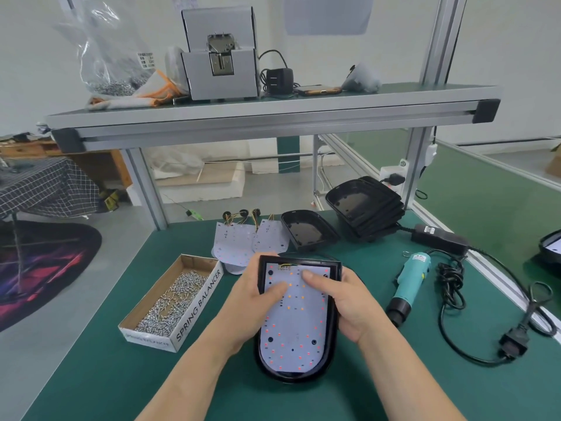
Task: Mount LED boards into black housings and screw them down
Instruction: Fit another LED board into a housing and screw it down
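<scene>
Head: hands (303, 302) flat on LED board (296, 326)

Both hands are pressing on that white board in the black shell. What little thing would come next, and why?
Probably the right hand lets go and reaches for the teal electric screwdriver beside it. The LED board already lies flat inside the black housing, both thumbs pressing it down, and loose screws wait in the cardboard box by the left hand.

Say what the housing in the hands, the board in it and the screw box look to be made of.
Housing: likely moulded plastic, glossy black, with a rounded shiny rim.
LED board: flat rigid sheet, matt white, dotted with small red and amber parts; base material unclear.
Screw box: cardboard, brown raw inside, white printed outside.
</scene>
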